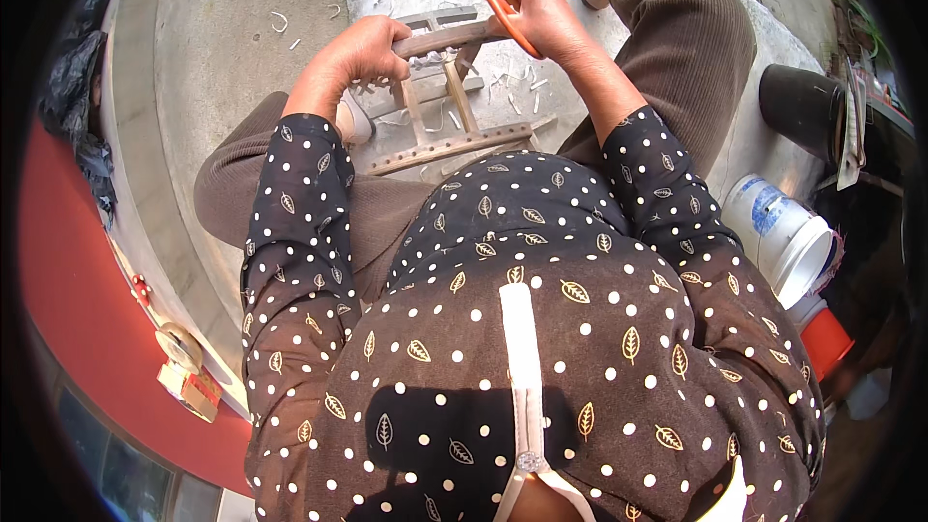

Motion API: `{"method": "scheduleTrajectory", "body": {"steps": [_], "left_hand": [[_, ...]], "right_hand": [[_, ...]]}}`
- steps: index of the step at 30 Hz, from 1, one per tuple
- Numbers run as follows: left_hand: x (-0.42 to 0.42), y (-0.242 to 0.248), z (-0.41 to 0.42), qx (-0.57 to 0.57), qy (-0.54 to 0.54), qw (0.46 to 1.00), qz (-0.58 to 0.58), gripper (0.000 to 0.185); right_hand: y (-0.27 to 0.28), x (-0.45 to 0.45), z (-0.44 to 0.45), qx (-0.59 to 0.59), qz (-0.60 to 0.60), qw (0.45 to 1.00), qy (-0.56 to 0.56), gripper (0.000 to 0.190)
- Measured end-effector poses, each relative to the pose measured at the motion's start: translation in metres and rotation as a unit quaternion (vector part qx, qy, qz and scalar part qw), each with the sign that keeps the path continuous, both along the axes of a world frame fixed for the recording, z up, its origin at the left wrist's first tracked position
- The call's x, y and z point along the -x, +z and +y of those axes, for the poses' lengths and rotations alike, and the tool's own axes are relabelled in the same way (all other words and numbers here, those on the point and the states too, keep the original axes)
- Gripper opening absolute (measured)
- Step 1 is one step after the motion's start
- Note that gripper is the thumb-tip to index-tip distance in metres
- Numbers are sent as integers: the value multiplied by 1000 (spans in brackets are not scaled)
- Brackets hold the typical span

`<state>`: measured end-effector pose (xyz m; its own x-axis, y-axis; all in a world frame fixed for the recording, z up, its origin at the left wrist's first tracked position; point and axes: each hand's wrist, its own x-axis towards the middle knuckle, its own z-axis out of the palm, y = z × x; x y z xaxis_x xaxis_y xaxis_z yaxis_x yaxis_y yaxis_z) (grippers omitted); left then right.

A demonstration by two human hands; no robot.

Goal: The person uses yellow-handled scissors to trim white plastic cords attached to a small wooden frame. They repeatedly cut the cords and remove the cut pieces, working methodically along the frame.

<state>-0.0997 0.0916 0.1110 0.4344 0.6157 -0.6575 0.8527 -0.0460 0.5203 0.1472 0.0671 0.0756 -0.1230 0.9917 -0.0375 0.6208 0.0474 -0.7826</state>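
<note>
A wooden folding-stool frame [458,98] stands on the concrete between my knees, its near bar pierced by a row of holes. My left hand [370,51] grips the left end of its upper bar [446,40], with the thumb below. Scraps of pale strip material [433,59] hang under that bar. In my right hand [544,14] is a scissors-like tool [507,14] with orange and yellow handles and a dark pointed tip, aimed up and away from me. The right hand also meets the bar's right end; its fingertips are partly hidden.
Cut white strips [518,80] litter the concrete floor [232,36]. On the right are a black bucket [801,109], a white plastic bucket [776,232] and a red container [826,341]. A small box [190,390] sits on the left ledge, near black plastic sheeting [72,87].
</note>
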Motion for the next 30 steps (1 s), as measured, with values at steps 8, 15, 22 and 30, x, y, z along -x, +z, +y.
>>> {"method": "scheduleTrajectory", "body": {"steps": [8, 15, 22, 30], "left_hand": [[6, -5, 19, 24, -91, 995, 36, 24], [19, -17, 12, -323, -96, 940, 45, 37], [17, -43, -12, -515, 31, 856, 30, 49], [-33, -65, -81, -177, 598, 733, -273, 29]], "right_hand": [[-14, 7, -9, 178, -24, 969, 170, 49], [-26, 14, -8, 193, 14, 975, 113, 45], [-29, 22, -16, 231, 45, 971, 52, 46], [-31, 26, -21, 239, 65, 968, 23, 47]]}}
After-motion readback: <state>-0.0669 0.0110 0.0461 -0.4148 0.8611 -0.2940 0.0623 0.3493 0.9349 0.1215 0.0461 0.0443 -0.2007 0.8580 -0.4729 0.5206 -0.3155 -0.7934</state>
